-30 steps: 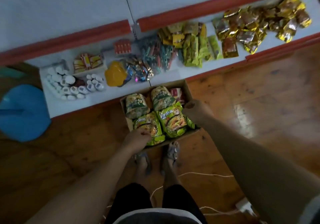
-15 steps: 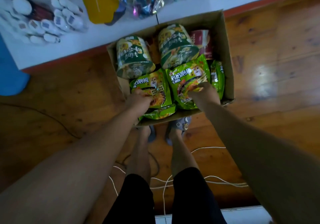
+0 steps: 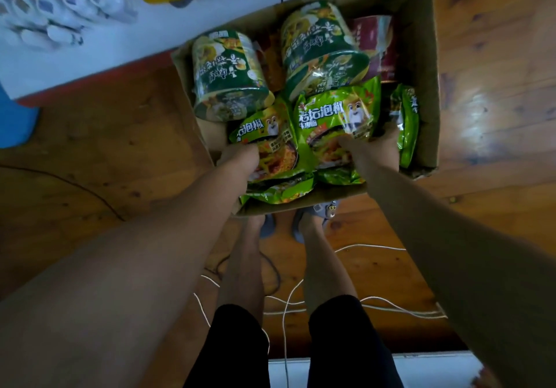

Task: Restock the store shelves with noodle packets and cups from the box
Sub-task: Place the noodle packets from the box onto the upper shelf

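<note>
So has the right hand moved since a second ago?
Yes. Against the box, the right hand came off its right wall and inward, onto a green packet it now grips.

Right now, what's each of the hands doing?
Left hand: grips the left green noodle packet.
Right hand: grips the right green noodle packet.

We find the open cardboard box (image 3: 427, 72) on the wooden floor, its far end against the low white shelf (image 3: 90, 57). Two dark green noodle cups lie on their sides at the far end, the left cup (image 3: 228, 75) and the right cup (image 3: 322, 48), with a maroon cup (image 3: 376, 36) tucked beside the right one. Nearer us lie bright green packets. Our left grip (image 3: 240, 159) holds the left packet (image 3: 264, 135), and our right grip (image 3: 376, 150) pinches the right packet (image 3: 334, 117). A third packet (image 3: 407, 123) stands on edge by the right wall, and more packets (image 3: 279, 192) lie underneath.
</note>
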A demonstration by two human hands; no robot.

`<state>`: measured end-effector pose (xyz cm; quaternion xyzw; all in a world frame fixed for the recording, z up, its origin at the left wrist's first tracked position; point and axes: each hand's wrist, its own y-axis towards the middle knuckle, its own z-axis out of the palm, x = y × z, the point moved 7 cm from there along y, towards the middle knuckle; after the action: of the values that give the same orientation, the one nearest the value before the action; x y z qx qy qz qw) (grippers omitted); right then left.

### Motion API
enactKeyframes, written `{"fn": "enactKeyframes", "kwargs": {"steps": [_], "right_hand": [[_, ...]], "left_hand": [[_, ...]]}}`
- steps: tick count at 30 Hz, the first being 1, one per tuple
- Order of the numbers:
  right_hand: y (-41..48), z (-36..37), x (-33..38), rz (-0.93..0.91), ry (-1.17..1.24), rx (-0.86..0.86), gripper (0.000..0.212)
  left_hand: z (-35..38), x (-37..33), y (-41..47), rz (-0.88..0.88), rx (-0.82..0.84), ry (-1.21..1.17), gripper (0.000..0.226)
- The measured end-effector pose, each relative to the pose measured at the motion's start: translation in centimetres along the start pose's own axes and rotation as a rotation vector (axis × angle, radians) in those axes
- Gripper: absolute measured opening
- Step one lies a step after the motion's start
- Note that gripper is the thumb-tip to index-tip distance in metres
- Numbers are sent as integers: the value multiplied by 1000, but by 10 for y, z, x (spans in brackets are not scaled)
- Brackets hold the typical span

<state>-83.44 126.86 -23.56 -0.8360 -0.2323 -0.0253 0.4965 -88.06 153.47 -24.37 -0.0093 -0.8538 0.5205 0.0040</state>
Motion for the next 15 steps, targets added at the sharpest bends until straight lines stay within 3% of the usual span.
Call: {"fn": "enactKeyframes", "kwargs": {"steps": [6,13,15], "right_hand": [[1,-1,-10,44,51,29,70],[-13,-25,-13,-57,32,-27,41],[-20,-27,-12,-75,41,-15,39]], "left_hand": [[3,16,4,-24,76,-113,51],[-4,28,-3,100,27,-94,31],[-5,31,-7,101,59,-166,39]]}}
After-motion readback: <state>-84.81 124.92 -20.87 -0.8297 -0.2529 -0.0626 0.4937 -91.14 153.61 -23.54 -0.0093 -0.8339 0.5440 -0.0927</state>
